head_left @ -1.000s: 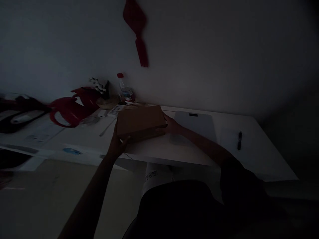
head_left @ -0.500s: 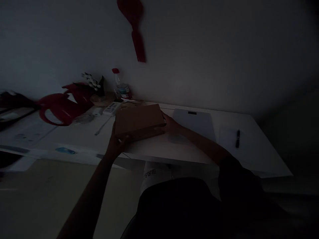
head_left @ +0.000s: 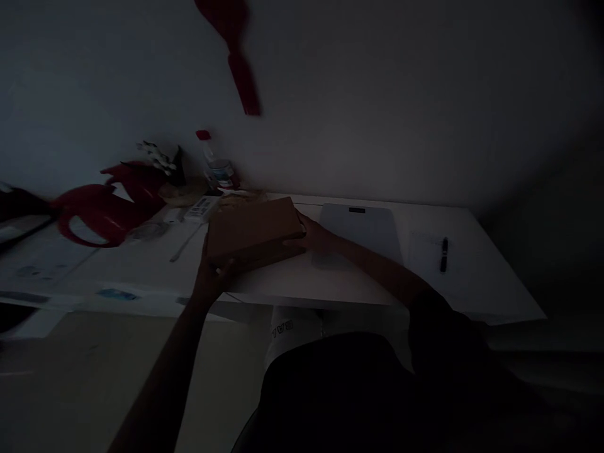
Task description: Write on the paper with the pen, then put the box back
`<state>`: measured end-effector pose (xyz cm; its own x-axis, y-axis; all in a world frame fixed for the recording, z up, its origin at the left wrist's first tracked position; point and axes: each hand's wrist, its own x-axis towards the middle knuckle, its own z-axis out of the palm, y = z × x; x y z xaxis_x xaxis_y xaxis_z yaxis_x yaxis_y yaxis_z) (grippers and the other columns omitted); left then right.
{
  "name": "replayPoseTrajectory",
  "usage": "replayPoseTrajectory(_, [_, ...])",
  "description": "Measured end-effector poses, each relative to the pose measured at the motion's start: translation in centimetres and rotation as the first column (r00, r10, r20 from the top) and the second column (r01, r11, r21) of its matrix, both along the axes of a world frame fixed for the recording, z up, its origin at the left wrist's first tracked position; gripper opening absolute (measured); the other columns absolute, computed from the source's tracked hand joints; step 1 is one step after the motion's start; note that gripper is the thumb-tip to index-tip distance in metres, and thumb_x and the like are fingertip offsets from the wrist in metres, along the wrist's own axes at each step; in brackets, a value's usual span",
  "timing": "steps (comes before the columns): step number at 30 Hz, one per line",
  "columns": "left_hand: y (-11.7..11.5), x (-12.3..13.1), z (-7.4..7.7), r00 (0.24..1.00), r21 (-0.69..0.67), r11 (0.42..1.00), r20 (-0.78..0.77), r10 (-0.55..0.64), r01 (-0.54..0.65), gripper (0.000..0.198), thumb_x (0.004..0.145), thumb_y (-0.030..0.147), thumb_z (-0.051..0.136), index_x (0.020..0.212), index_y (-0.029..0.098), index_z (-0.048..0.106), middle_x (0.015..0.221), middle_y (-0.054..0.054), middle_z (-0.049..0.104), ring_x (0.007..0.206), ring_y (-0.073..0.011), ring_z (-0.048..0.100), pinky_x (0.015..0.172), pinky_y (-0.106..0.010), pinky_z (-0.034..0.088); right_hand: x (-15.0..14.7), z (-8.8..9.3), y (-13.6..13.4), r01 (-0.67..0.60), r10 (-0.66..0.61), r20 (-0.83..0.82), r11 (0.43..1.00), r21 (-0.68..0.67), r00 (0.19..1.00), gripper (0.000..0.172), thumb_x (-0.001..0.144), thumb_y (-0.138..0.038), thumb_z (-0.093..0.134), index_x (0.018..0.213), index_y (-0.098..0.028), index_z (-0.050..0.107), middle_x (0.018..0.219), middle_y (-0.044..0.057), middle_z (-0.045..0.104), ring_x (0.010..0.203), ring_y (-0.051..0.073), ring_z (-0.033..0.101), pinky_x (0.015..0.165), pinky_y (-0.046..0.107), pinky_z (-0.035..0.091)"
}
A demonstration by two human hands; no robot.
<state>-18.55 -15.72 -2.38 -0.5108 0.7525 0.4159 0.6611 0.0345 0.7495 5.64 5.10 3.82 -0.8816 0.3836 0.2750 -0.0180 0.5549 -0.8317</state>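
A brown cardboard box (head_left: 255,228) is held between my two hands over the white desk (head_left: 292,284). My left hand (head_left: 213,272) grips its near left corner, with the thumb on the front side. At the right end, my right hand (head_left: 309,233) is closed round the edge, fingers along the front. The box looks shut, and its underside is hidden. I cannot tell whether it rests on the desk. Just right of my right hand lies a flat grey scale (head_left: 363,229) with a small dark display, partly covered by my forearm.
A black pen (head_left: 444,255) lies on pale paper (head_left: 422,258) at the right. Left of the box are a red watering can (head_left: 97,211), a clear bottle (head_left: 221,171) with a red cap, and a small white box (head_left: 201,209). A red tasselled ornament (head_left: 243,82) hangs on the wall.
The whole view has shifted slightly, with the desk items now a little further left in it. Both hands keep the same hold on the box.
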Motion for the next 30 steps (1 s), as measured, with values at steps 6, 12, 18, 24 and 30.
replayPoseTrajectory(6, [-1.3, 0.5, 3.0, 0.978, 0.120, 0.992, -0.198, 0.066, -0.043, 0.115, 0.076, 0.064, 0.071, 0.153, 0.008, 0.007, 0.156, -0.026, 0.027, 0.144, -0.0329, 0.034, 0.118, -0.058, 0.036, 1.7, 0.9, 0.2, 0.012, -0.019, 0.181, 0.999, 0.044, 0.983, 0.123, 0.072, -0.066, 0.071, 0.160, -0.018, 0.000, 0.161, 0.015, 0.017, 0.146, 0.028, 0.032, 0.117, 0.039, 0.040])
replayPoseTrajectory(12, [-0.2, 4.3, 8.9, 0.708, 0.311, 0.929, -0.702, 0.081, 0.203, 0.091, 0.075, 0.051, 0.075, 0.147, 0.011, 0.036, 0.142, -0.021, 0.048, 0.134, -0.0342, 0.047, 0.112, -0.054, 0.042, 6.2, 3.6, -1.0, -0.007, -0.037, 0.329, 0.991, 0.131, 0.944, 0.068, 0.091, -0.052, 0.057, 0.148, -0.019, 0.043, 0.143, 0.012, 0.051, 0.122, 0.024, 0.057, 0.096, 0.034, 0.050])
replayPoseTrajectory(18, [3.6, 13.6, 11.7, 0.348, 0.111, 0.846, -0.933, -0.092, 0.522, 0.047, 0.083, 0.026, 0.068, 0.128, 0.017, 0.053, 0.117, -0.011, 0.064, 0.115, -0.0250, 0.060, 0.096, -0.039, 0.054, 10.9, 3.7, -1.5, 0.172, -0.219, 0.284, 0.968, 0.183, 0.933, 0.045, 0.093, -0.037, 0.056, 0.130, -0.013, 0.059, 0.102, 0.008, 0.070, 0.088, 0.013, 0.065, 0.072, 0.023, 0.045])
replayPoseTrajectory(24, [7.4, 23.2, 11.1, 0.043, -0.069, 0.617, -0.985, -0.165, 0.784, 0.036, 0.086, 0.024, 0.065, 0.120, 0.022, 0.056, 0.111, -0.007, 0.066, 0.103, -0.0216, 0.061, 0.087, -0.038, 0.055, 16.5, 3.5, -0.7, 0.196, -0.272, 0.346, 0.951, 0.240, 0.898, 0.025, 0.091, -0.034, 0.056, 0.103, -0.017, 0.070, 0.099, 0.004, 0.070, 0.085, 0.011, 0.062, 0.069, 0.021, 0.039])
replayPoseTrajectory(30, [10.8, 30.8, 9.0, -0.293, -0.397, 0.472, -0.914, -0.279, 0.788, 0.030, 0.096, 0.021, 0.046, 0.125, 0.019, 0.051, 0.109, -0.009, 0.065, 0.103, -0.0216, 0.059, 0.089, -0.037, 0.052, 23.5, 3.7, -1.6, 0.256, -0.377, 0.476, 0.919, 0.301, 0.794, 0.032, 0.096, -0.040, 0.047, 0.098, -0.017, 0.070, 0.099, 0.005, 0.069, 0.076, 0.010, 0.056, 0.064, 0.022, 0.034])
